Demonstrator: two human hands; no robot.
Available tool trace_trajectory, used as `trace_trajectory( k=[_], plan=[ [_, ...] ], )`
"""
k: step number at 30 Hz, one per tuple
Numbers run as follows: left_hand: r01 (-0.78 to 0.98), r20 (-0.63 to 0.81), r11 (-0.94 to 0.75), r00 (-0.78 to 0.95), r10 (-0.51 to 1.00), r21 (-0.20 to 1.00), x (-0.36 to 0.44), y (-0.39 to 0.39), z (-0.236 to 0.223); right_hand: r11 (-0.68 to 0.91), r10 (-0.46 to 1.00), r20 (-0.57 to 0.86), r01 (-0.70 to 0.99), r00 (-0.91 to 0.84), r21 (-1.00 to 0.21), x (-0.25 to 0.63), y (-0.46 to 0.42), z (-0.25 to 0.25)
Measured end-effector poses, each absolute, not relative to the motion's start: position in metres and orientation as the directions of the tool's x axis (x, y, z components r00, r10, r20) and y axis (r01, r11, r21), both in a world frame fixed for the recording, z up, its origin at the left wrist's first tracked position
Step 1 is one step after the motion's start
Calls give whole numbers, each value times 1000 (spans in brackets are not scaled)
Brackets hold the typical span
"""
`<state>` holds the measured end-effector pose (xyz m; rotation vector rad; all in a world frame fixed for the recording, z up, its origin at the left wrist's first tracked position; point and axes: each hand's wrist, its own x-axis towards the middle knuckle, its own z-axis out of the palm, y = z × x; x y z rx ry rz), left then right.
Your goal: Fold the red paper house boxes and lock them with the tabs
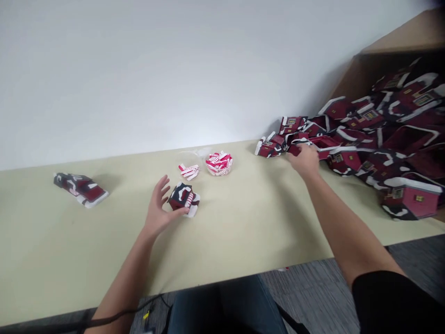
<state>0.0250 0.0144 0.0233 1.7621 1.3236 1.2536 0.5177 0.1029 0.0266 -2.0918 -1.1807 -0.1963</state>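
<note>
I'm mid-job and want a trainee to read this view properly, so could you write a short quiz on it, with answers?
1. What sits between the thumb and fingers of the left hand?
A) a cardboard box
B) a snow-trimmed model house
C) a plastic bottle
2. True or false: the right hand is at the heap of model houses.
3. How many clusters of red-and-white striped strips show on the table?
Key: 1 B; 2 true; 3 two.

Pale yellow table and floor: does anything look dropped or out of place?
A small red-and-white scrap shows on the grey carpet past the table's near edge, perhaps dropped. Dark-red toy houses also spill from the brown cardboard box at right, perhaps deliberately.
</note>
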Motion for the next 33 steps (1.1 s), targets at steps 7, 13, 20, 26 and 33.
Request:
trace_trajectory(
  k=[7, 13, 20, 26, 33],
  plan=[
    [712, 430, -281, -31, 903, 643, 49, -2, 13, -569, 666, 452, 796, 593, -206, 550, 123, 17],
    [687, 336, -115, -198, 921, 717, -28, -25, 20, -560, 622, 573, 815, 534, -152, 553, 132, -8],
    [583, 354, 262, -729, 585, 769, -171, -69, 26, -550, 587, 573, 801, 572, -237, 555, 136, -8],
    [550, 432, 446, -833, 344, 706, -269, -40, 40, -480, 581, 604, 828, 546, -288, 544, 122, -12],
    [422, 313, 430, -900, 303, 798, -312, 12, 45, -275, 658, 663, 934, 357, -230, 500, 74, -21]
  ],
)
